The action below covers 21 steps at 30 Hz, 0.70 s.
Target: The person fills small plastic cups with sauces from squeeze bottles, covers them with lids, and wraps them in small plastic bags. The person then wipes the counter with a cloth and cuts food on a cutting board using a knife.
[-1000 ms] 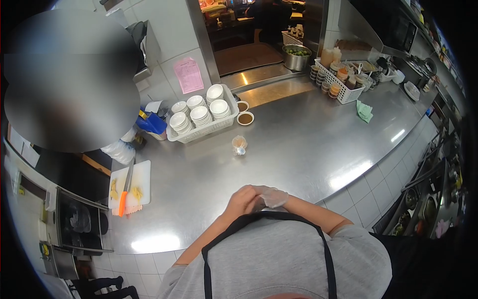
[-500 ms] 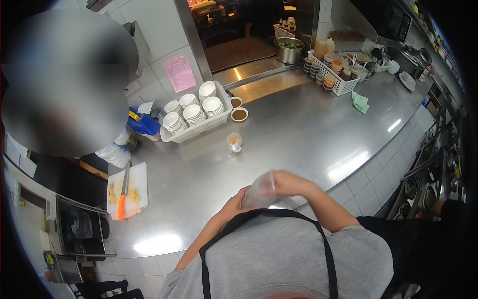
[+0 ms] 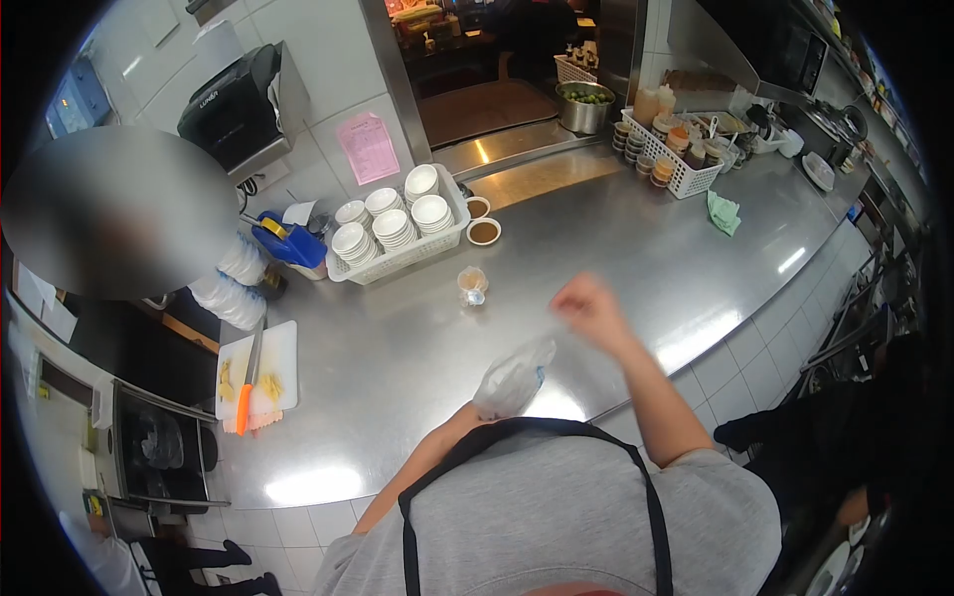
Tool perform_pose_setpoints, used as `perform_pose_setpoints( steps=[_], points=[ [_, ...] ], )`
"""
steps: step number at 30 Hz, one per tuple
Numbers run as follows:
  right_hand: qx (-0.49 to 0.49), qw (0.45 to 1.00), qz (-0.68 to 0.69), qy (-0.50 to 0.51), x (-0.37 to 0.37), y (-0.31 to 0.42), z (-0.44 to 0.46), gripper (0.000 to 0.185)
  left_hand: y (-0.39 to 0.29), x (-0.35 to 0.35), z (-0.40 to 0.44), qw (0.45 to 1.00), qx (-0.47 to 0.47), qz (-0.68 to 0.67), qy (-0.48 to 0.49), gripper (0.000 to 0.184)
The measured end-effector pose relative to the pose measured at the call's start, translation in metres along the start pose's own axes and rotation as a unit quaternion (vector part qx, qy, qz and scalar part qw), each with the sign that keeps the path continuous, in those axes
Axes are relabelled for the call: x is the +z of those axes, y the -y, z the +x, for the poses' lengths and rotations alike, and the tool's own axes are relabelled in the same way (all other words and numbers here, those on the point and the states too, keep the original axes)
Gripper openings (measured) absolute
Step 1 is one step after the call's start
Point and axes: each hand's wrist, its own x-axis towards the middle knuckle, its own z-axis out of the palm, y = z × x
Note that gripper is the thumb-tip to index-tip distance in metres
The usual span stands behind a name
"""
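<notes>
Close to my apron, my left hand (image 3: 479, 408) has a crumpled clear plastic bag (image 3: 517, 378) on it, with a small blue mark on its right side. The plastic hides most of the fingers, and I cannot tell whether they are partly inside it. My right hand (image 3: 588, 310) is raised over the counter, up and right of the bag and apart from it; its fingers look curled but are smeared by motion. Beyond the bag stands a small clear tub (image 3: 472, 285) with something light brown in it. Two white bowls of brown sauce (image 3: 484, 231) sit farther back.
A white basket (image 3: 402, 253) holds stacked small bowls. At left, a knife (image 3: 245, 402) lies on a cutting board (image 3: 286, 363) with yellow pieces; a person stands behind. A sauce basket (image 3: 686, 184), green cloth (image 3: 723, 213) and steel pot (image 3: 584, 116) are at the back right.
My right hand has come away from the plastic, moving up and to the right. The bag stays at my left hand and now stretches out toward the upper right.
</notes>
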Motion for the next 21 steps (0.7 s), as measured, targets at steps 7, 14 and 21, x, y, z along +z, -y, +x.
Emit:
perform_pose_setpoints(
  steps=[7, 14, 21],
  points=[
    [0.144, 0.924, 0.078, 0.345, 0.003, 0.015, -0.027, 0.069, -0.001, -0.006, -0.009, 0.999, -0.024, -0.022, 0.016, 0.05],
    [0.085, 0.934, 0.304, 0.167, 0.071, 0.027, -0.027, 0.022, -0.003, 0.003, 0.001, 1.0, -0.025, -0.017, 0.002, 0.039],
    [0.153, 0.862, 0.461, 0.146, 0.022, -0.003, -0.01, 0.031, -0.038, 0.012, -0.023, 0.992, 0.004, -0.067, -0.109, 0.029]
  ],
)
